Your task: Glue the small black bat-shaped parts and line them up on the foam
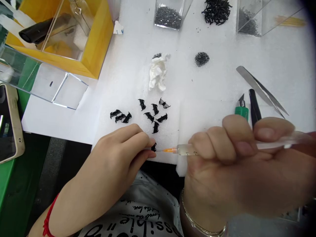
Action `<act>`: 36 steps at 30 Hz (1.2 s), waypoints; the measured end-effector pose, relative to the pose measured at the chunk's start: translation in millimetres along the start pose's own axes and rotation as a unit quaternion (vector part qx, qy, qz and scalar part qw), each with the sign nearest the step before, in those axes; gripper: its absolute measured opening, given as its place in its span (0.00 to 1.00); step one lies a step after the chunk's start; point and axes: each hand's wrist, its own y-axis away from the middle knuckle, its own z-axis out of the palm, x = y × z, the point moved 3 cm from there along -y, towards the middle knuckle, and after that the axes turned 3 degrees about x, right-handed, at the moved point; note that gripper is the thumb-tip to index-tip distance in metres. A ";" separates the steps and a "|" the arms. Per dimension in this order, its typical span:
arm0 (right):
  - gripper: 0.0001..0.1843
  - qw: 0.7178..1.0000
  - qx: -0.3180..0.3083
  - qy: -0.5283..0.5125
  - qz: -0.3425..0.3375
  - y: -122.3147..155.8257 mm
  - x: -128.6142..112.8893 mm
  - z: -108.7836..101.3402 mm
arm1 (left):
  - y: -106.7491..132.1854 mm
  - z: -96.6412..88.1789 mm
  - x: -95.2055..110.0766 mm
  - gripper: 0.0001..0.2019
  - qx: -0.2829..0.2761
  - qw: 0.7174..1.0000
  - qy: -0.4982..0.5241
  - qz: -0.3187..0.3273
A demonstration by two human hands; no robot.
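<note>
My left hand [118, 154] pinches a small black plastic part [153, 147] between thumb and fingertips, just above the front edge of the white foam pad [138, 82]. My right hand [237, 161] is closed around a clear syringe [187, 149] with an orange needle hub [169, 150]. Its thin needle points left and its tip touches the held part. Several more small black parts [154, 113] lie loose on the foam just beyond my left hand, with three others [120, 116] grouped to the left.
Crumpled white tissue [158, 74] lies mid-pad. Metal tweezers [261, 89], a green-handled knife [241, 108] and a black tool [254, 108] lie at the right. Clear boxes of tiny dark parts [168, 14] stand at the back. A yellow box [81, 39] and a phone [10, 125] lie at the left.
</note>
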 end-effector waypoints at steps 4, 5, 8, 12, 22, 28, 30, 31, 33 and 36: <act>0.30 1.000 0.012 -0.026 -0.001 -0.8 6.1 2.7 | -2.0 -0.4 0.8 0.03 -0.001 1.000 -0.005 0.005; 0.31 1.000 0.006 -0.021 0.001 -0.4 6.1 2.2 | -2.5 -0.4 1.3 0.04 -0.001 1.000 -0.007 0.007; 0.32 1.000 -0.016 -0.010 0.005 -0.2 4.1 -0.2 | -3.4 0.0 1.6 0.03 -0.001 1.000 -0.010 0.004; 0.33 0.999 -0.040 -0.001 0.012 0.4 3.1 -1.1 | -2.7 0.2 1.6 0.03 0.001 1.000 -0.007 0.003; 0.35 1.000 -0.011 0.028 -0.003 1.6 4.3 4.6 | -5.5 -2.9 6.1 0.03 -0.007 1.000 -0.011 -0.002; 0.36 1.000 -0.019 0.020 -0.004 0.4 5.6 4.6 | -2.2 -2.0 4.4 0.03 -0.009 1.000 -0.013 0.001; 0.36 0.999 -0.022 0.021 -0.009 -0.2 4.3 3.9 | -1.7 -2.5 4.2 0.03 -0.006 1.000 -0.018 0.002; 0.35 0.999 -0.023 0.021 -0.013 -0.4 3.7 3.6 | -1.7 -2.8 4.5 0.03 -0.004 1.000 -0.020 0.004; 0.34 0.999 -0.023 0.023 -0.015 -0.6 3.1 3.1 | -2.1 -3.0 5.1 0.03 -0.003 1.000 -0.026 0.003; 0.28 0.999 -0.018 0.028 -0.020 -0.3 3.8 2.3 | -2.6 -2.7 6.6 0.03 -0.002 1.000 -0.029 0.006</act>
